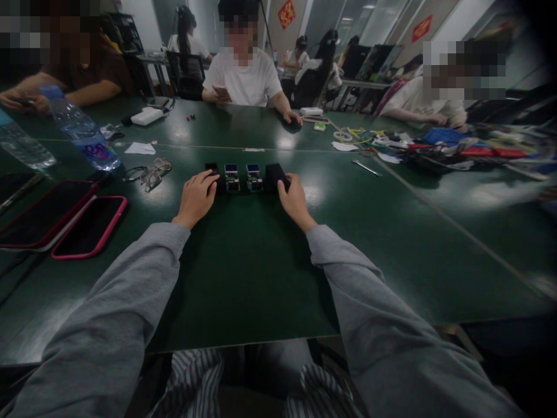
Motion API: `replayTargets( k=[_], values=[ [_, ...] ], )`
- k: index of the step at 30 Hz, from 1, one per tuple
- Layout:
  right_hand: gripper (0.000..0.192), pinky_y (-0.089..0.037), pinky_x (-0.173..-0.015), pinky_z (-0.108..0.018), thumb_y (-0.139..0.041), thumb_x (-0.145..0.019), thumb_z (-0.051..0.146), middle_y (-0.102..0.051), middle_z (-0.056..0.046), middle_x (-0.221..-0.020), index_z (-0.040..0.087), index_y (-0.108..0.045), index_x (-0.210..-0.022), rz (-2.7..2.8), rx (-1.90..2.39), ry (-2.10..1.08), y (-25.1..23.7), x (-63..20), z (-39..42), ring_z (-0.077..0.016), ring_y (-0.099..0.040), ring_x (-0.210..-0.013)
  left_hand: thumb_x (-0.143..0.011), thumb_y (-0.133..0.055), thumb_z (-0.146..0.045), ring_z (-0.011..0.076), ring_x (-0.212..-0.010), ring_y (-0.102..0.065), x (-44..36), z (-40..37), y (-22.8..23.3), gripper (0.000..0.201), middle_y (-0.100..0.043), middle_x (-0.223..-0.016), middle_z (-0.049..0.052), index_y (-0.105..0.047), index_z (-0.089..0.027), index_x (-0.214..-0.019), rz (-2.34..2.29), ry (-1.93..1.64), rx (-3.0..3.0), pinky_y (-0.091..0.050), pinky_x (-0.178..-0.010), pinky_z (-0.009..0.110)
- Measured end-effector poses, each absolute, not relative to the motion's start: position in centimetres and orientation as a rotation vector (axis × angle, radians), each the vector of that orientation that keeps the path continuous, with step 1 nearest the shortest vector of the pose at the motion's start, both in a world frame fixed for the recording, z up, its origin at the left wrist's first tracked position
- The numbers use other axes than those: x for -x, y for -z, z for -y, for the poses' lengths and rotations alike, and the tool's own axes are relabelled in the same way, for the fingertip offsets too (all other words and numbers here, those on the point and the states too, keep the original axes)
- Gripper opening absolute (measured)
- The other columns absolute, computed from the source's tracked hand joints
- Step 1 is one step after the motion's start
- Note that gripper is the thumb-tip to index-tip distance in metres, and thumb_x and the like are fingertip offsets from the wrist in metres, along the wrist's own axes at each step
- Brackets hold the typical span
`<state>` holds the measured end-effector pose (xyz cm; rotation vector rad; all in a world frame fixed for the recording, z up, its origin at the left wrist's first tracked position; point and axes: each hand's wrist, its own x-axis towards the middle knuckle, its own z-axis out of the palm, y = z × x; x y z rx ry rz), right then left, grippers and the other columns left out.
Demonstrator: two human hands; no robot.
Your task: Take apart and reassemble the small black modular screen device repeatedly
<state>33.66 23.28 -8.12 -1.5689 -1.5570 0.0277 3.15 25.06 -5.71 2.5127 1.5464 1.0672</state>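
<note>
Two small green circuit boards with framed screens (231, 177) are flanked by two hands — one dark object is touched by each.

The boards are set side by side at the middle of the dark green table (243, 261). By the right hand (296, 197), a black box-shaped block (274, 175) is gripped, the thumb pressed to it and the fingers curled at its right. By the left hand (198, 194), fingers slightly spread, a small black device (211, 167) is partly covered; whether it is pinched cannot be told. At the left, two clear plastic bottles (80, 122) are seen — one purple label (98, 152) is blurred past reading. One pair of thin-framed glasses (153, 174) is laid left of the left hand, one silver metal wrench (366, 168) at the far right.
</note>
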Motion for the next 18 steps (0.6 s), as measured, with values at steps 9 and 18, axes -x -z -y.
replayTargets(
  k=[9,18],
  values=[
    [0.051,-0.050,-0.101,-0.051,-0.057,-0.094,0.050,-0.056,-0.020,-0.129,0.016,-0.052,-0.132,1.641,1.522,0.001,7.88,-33.55,-22.85,-0.0328,-0.056,-0.122,-0.102,-0.039,-0.034,0.0285,-0.132,-0.054,-3.13,-25.22,5.88,0.040,-0.058,-0.145,0.009,-0.063,-0.023,-0.132,-1.575,-1.057,-2.534,-0.041,-0.111,0.050],
    [0.044,-0.052,-0.097,-0.049,-0.056,-0.095,0.044,-0.064,-0.017,-0.122,0.016,-0.055,-0.129,1.592,1.602,-0.056,7.71,-33.56,-22.82,-0.0308,-0.063,-0.111,-0.102,-0.038,-0.034,0.0290,-0.130,-0.054,-3.13,-25.18,5.87,0.040,-0.058,-0.144,0.009,-0.063,-0.023,-0.132,-1.580,-1.061,-2.546,-0.043,-0.109,0.050]
  ],
)
